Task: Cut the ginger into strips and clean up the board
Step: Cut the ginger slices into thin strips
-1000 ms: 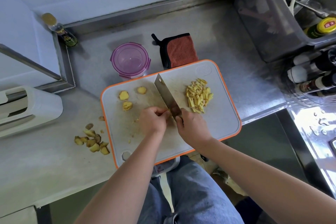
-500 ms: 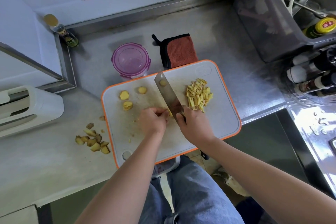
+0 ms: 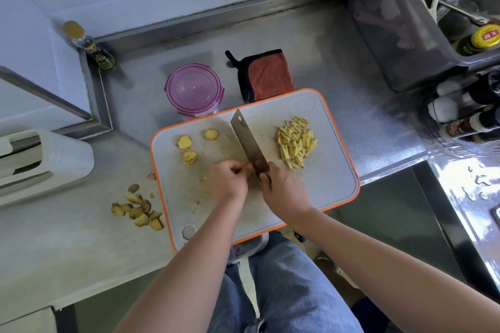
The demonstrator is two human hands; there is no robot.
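A white cutting board [image 3: 332, 184] with an orange rim lies on the steel counter. My right hand [image 3: 284, 189] grips the handle of a cleaver [image 3: 247, 140], whose blade points away from me across the board. My left hand [image 3: 227, 181] has curled fingers pinching a small piece of ginger right against the blade; the piece is mostly hidden. A heap of ginger strips [image 3: 296, 142] lies right of the blade. Three ginger slices [image 3: 189, 149] lie on the board's left part.
Ginger peel scraps [image 3: 138, 209] lie on the counter left of the board. Behind the board stand a purple-lidded container [image 3: 193, 90] and a red cloth [image 3: 266, 74]. A small bottle [image 3: 90, 46] stands far left, sauce bottles [image 3: 465, 116] and a storage bin [image 3: 400, 32] at right.
The cleaver blade has dropped back onto the board beside my left fingers after a slight lift. A small ginger bit seen on the blade earlier is gone. Both hands stay in place.
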